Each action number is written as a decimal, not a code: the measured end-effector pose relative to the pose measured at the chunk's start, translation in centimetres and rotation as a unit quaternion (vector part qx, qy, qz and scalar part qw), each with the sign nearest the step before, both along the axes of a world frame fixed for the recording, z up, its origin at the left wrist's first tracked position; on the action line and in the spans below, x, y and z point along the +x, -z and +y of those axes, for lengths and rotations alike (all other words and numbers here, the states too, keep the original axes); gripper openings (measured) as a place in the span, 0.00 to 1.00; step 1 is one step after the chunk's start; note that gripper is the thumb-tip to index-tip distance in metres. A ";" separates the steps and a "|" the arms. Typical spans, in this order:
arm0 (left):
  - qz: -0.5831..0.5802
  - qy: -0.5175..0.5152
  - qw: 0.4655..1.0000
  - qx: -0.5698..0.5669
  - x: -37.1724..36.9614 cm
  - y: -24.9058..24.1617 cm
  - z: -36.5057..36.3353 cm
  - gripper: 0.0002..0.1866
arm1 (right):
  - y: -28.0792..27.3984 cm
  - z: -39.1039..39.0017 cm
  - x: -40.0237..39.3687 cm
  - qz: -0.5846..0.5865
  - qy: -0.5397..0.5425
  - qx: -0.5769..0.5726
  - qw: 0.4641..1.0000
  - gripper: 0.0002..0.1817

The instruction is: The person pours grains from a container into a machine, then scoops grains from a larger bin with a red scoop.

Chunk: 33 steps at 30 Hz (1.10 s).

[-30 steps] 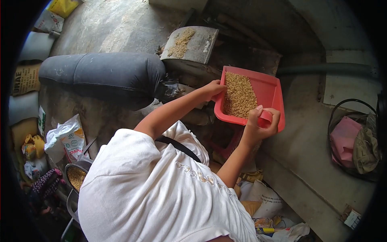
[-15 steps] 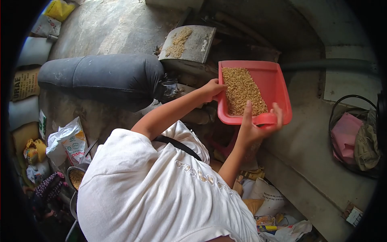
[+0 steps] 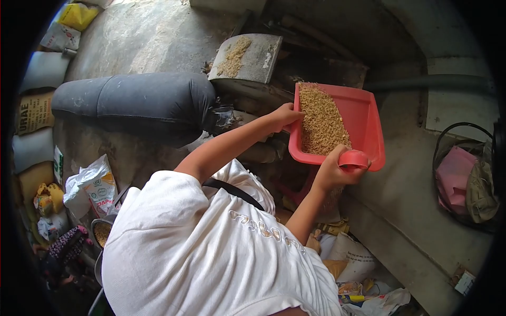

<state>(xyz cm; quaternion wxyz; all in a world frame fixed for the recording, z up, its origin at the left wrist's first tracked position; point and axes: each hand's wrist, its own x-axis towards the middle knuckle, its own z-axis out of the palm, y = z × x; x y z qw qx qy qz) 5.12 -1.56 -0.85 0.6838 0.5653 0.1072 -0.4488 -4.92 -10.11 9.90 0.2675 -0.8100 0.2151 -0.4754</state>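
Note:
A red plastic dustpan [image 3: 367, 124] is held up in front of me, with a heap of straw-coloured grain [image 3: 322, 120] along its left side. A few kernels look loose above its upper left edge. My left hand [image 3: 285, 117] is closed on the dustpan's left rim. At the near right corner my right hand [image 3: 337, 171] is wrapped around the loop-shaped red handle; some of its fingers are hidden beneath it.
A long dark stuffed bag [image 3: 137, 100] lies to the left. Grain is scattered on a curved grey surface [image 3: 258, 55] behind. A pot of grain [image 3: 100, 231] stands lower left. Sacks [image 3: 350, 258] lie below right; a pink bag [image 3: 454, 174] is at the far right.
The dustpan has moved slightly right and down in view, and its grain has shifted up toward the upper left corner. My right hand's fingers, spread before, have closed around the handle.

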 end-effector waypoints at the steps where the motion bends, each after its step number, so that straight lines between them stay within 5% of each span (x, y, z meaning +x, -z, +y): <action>1: 0.000 0.002 1.000 0.000 -0.1 0.2 -0.1 0.18 | 0.2 -0.1 -0.1 -0.001 -0.006 0.007 1.000 0.09; 33: 0.028 -0.020 0.999 -0.030 -0.7 1.3 -0.2 0.18 | -0.5 -0.2 0.5 0.016 -0.031 -0.032 0.999 0.10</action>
